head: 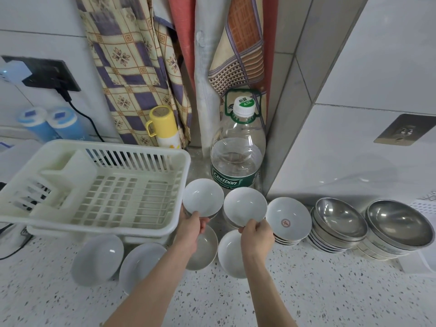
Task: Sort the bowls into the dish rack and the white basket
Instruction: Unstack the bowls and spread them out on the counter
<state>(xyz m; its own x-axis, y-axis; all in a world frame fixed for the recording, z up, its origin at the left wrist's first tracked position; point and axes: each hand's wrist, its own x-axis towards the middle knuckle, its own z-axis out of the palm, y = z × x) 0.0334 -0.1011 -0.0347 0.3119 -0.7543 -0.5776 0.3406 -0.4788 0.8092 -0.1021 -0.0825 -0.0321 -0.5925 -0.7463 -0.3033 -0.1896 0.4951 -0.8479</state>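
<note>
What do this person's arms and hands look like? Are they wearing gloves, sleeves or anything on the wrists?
Both arms are bare as far as the picture shows: no sleeve reaches the forearms. The left hand and the right hand wear no gloves. No watch, bracelet or ring shows on either wrist or on the fingers in view. There are no cables, straps or markings on them.

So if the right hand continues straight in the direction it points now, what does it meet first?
Probably the big water bottle. The right hand pinches a white bowl and points up and away toward it; the depth between them is unclear.
</note>
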